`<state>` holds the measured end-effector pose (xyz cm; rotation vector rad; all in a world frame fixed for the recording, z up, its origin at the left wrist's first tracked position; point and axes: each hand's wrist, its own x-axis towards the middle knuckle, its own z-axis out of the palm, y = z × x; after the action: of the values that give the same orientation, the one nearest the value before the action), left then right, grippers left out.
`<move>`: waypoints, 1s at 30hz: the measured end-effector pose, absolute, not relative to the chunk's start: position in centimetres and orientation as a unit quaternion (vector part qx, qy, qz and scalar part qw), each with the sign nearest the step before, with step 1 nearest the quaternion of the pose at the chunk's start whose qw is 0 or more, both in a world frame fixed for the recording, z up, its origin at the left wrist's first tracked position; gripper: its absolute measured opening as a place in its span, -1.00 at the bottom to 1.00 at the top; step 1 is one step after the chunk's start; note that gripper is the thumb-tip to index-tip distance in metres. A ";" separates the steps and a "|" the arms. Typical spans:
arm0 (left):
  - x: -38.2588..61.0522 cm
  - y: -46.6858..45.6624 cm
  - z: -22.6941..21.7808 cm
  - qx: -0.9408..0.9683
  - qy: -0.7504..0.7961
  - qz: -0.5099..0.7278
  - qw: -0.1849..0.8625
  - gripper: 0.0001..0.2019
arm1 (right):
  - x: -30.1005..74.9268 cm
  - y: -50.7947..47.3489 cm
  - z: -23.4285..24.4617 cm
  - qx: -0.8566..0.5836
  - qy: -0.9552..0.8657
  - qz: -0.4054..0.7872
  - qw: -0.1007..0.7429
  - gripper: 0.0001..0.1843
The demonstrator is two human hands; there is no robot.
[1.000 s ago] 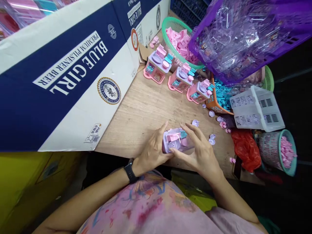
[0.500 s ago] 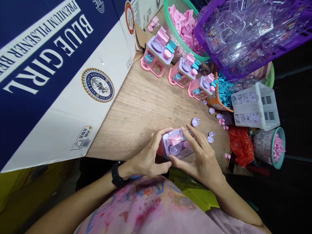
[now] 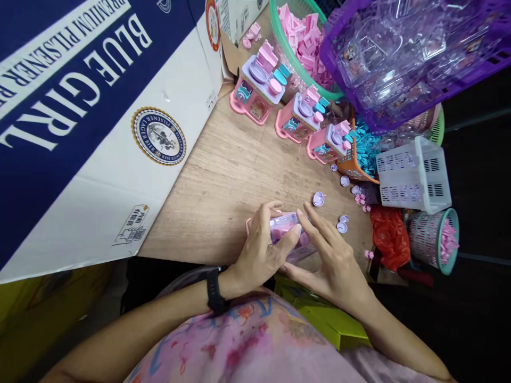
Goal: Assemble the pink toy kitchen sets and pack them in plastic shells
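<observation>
A pink and lilac toy kitchen (image 3: pixel 282 223) with a clear plastic cover (image 3: pixel 304 251) over it is between my hands near the table's front edge. My left hand (image 3: pixel 261 250) wraps around its left side, the thumb lying across the top and hiding much of it. On the other side, my right hand (image 3: pixel 333 255) grips the cover between fingertips at the far edge and the thumb at the near edge. Just beyond my right fingertips sits a small lilac pot (image 3: pixel 318 199). More lilac pieces (image 3: pixel 342 227) lie to its right.
Three assembled toy kitchens (image 3: pixel 298 117) stand in a row further back. Behind them are a green basket (image 3: pixel 279 32) of pink parts, a purple basket (image 3: pixel 339 80) of clear covers and an orange basket (image 3: pixel 351 165) of blue parts. A large carton (image 3: pixel 99 186) walls the left.
My left hand has shifted further over the toy kitchen, its thumb moving from the near side onto the top. My right hand keeps nearly the same hold.
</observation>
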<state>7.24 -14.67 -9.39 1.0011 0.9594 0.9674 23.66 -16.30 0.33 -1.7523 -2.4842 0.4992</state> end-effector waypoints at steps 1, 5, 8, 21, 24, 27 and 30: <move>7.3 -14.8 -9.3 0.442 0.431 0.430 0.659 -0.51 | 24.0 -15.8 0.6 -0.569 -0.793 0.216 0.033 -0.14; 7.1 -15.1 -9.7 0.435 0.432 0.433 0.660 -0.52 | 24.9 -12.6 -0.4 -0.636 -0.647 0.404 0.114 -0.29; 7.0 -15.3 -9.9 0.441 0.432 0.435 0.656 -0.54 | 24.1 -10.5 -2.5 -0.714 -0.489 0.470 0.173 -0.24; 7.1 -15.4 -8.9 0.491 0.444 0.392 0.639 -0.67 | 22.6 -11.6 -4.0 -0.765 -0.301 0.534 0.199 -0.68; 7.4 -15.4 -8.7 0.497 0.458 0.398 0.621 -0.68 | 22.4 -11.4 -4.1 -0.773 -0.273 0.540 0.191 -0.75; 7.5 -15.4 -8.7 0.486 0.462 0.399 0.625 -0.67 | 22.2 -11.2 -3.9 -0.778 -0.260 0.543 0.180 -0.75; 7.5 -15.4 -8.6 0.465 0.456 0.401 0.643 -0.66 | 22.2 -11.1 -3.7 -0.775 -0.242 0.557 0.176 -0.68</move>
<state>7.48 -15.40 -8.65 1.0602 1.0395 0.9142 22.17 -11.10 -3.66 -2.1940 -0.6864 1.5781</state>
